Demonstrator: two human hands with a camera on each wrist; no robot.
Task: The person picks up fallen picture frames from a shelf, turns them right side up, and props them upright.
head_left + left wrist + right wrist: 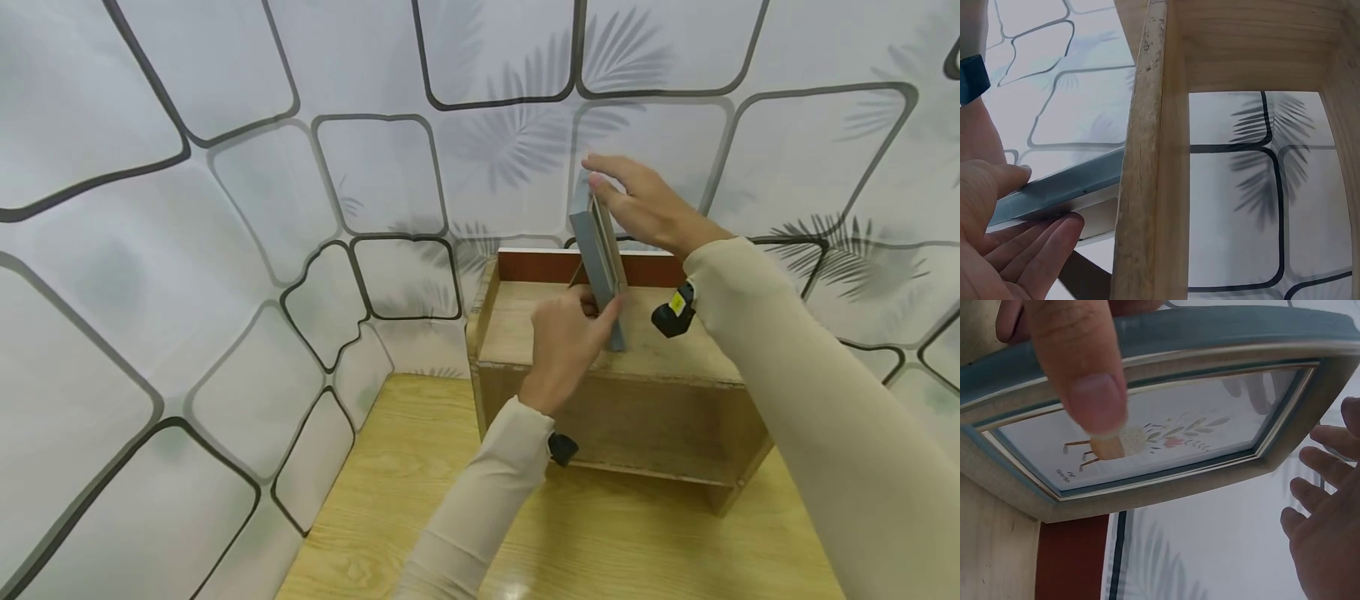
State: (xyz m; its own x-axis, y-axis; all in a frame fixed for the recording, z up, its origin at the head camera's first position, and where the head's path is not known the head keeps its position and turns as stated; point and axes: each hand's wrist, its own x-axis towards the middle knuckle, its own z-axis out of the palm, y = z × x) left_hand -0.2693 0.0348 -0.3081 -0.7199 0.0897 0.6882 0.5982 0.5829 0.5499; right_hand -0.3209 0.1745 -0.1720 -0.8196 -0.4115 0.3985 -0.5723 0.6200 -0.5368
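A picture frame [592, 242] with a grey-blue edge stands tilted on a small wooden shelf unit [517, 333]. Its picture, in the right wrist view, shows a drawing of leaves and a brown shape [1113, 447] behind glass. Low on the frame, my left hand [562, 337] grips it with the thumb over the face side. That thumb [1094, 394] crosses the border in the right wrist view. At the top end is my right hand [645, 204], its fingers extended and spread beside the upper corner. A thin strip [576, 273] sticks out at the frame's left side.
A reddish-brown back strip [525, 267] runs along the rear of the shelf top. Below lies a lower compartment [652, 425], through which wallpaper shows in the left wrist view. The unit stands on a yellow wood-grain surface [390, 483] against patterned walls [247, 375].
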